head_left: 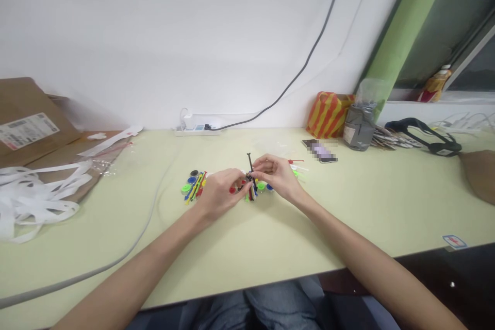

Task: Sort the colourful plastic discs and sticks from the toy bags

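Observation:
A thin black plastic stick [250, 161] with a small crossbar at its top stands nearly upright between my hands. My right hand [279, 178] pinches it between thumb and fingertips. My left hand [221, 192] is closed too, its fingertips meeting at a small black part at the stick's lower end; fingers partly hide where they join. Under and beside the fingers lie coloured plastic sticks and round pieces, among them a red disc [232, 190], a green disc [261, 186] and a blue disc [269, 187]. Left of my left hand is a bunch of coloured sticks [196, 188] with a light green disc [186, 189].
A power strip [197, 132] sits by the wall with a black cable. A phone [320, 150], striped bag [330, 115], grey pouch [359, 126] and black strap [423, 136] are at the right. Cardboard [33, 118], white strips [42, 198] and a grey cable [127, 252] occupy the left.

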Available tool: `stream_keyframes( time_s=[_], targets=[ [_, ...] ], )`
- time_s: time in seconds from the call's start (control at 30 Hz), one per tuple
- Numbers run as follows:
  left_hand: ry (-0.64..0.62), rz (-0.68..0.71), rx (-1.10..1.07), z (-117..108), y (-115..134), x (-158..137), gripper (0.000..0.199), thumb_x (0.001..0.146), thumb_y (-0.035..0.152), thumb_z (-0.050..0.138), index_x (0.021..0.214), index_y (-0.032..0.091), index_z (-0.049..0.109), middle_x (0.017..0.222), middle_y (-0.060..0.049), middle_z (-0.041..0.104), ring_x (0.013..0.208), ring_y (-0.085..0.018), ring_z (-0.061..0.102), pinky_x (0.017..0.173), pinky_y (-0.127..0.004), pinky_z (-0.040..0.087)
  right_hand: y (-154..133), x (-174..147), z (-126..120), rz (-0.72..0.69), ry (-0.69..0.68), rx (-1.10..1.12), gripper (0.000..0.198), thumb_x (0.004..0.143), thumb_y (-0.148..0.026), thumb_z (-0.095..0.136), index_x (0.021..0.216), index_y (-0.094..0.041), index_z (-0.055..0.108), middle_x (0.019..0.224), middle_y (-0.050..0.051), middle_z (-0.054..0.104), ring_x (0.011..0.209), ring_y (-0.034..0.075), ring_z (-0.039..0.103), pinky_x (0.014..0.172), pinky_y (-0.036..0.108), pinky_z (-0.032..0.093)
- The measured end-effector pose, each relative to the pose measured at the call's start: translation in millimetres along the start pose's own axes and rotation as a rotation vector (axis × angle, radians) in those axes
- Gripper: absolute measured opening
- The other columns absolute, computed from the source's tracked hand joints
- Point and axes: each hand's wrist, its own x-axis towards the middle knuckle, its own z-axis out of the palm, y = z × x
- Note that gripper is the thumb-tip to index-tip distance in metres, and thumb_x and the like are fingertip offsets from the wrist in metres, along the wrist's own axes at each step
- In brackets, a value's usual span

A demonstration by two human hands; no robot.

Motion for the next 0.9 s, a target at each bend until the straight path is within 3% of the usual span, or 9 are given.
stream_keyframes(
  time_s=[0.3,0.53,0.9],
  targets=[
    [0.026,0.01,0.001,-1.0,1.6,0.0,0.018,0.092,0.034,0.059,0.082,0.019,0.06,0.069,0.0,0.061,0.061,-0.012,0.055,0.058,-0.024,0.043,-6.7,-3.0,2.8,0.042,0.002,0.014,0.039,0.066,-0.048,0.083,0.083,-0.017,0.069,0.082,0.006,0.073,0.075,0.018,0.069,0.069,0.029,0.053],
    [0.098,0.06,0.003,-2.0,0.7,1.4,0.035,0.092,0.047,0.06,0.072,0.018,0.059,0.061,0.001,0.061,0.054,-0.011,0.052,0.055,-0.024,0.04,-8.4,-6.7,7.2,0.047,0.003,0.057,0.036,0.067,-0.048,0.083,0.076,-0.017,0.066,0.07,0.002,0.067,0.063,0.014,0.06,0.059,0.025,0.046],
    [0.127,0.084,-0.001,-4.3,-1.5,-1.3,0.034,0.091,0.047,0.061,0.072,0.019,0.065,0.059,0.002,0.063,0.05,-0.009,0.051,0.054,-0.024,0.039,-7.2,-7.1,9.0,-0.023,-0.059,0.0,0.026,0.079,-0.043,0.074,0.086,-0.018,0.071,0.08,0.004,0.071,0.074,0.016,0.065,0.07,0.028,0.05]
  ],
)
